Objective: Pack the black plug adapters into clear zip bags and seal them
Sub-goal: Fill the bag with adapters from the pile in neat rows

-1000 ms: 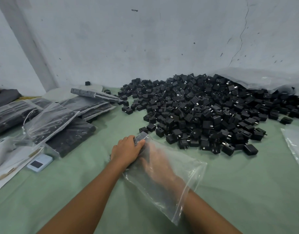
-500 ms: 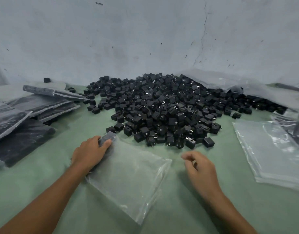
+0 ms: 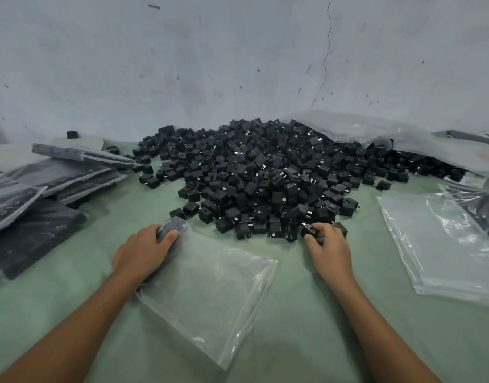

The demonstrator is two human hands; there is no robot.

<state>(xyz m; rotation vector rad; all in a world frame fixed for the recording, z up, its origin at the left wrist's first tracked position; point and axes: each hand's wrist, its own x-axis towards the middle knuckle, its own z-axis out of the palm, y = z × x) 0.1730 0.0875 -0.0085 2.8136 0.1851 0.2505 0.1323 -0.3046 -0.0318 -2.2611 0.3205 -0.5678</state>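
While left hand [image 3: 144,251] grips far corner of clear zip bag [image 3: 210,294], fingers curled over packed adapters [image 3: 173,228], right hand [image 3: 330,246] closes round plug adapter [image 3: 309,229] at pile [image 3: 265,175] near edge. Best: grab several, hold corner pinned, slide flat against row.

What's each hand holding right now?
Left hand: grips the clear zip bag at its corner.
Right hand: pinches a black adapter at the pile edge.

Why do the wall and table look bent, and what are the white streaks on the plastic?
Head view: the wide-angle lens bows the wall and table toward the edges; the streaks are glare on the clear zip bag and spare bags; shadows by the left hand and right hand are soft.
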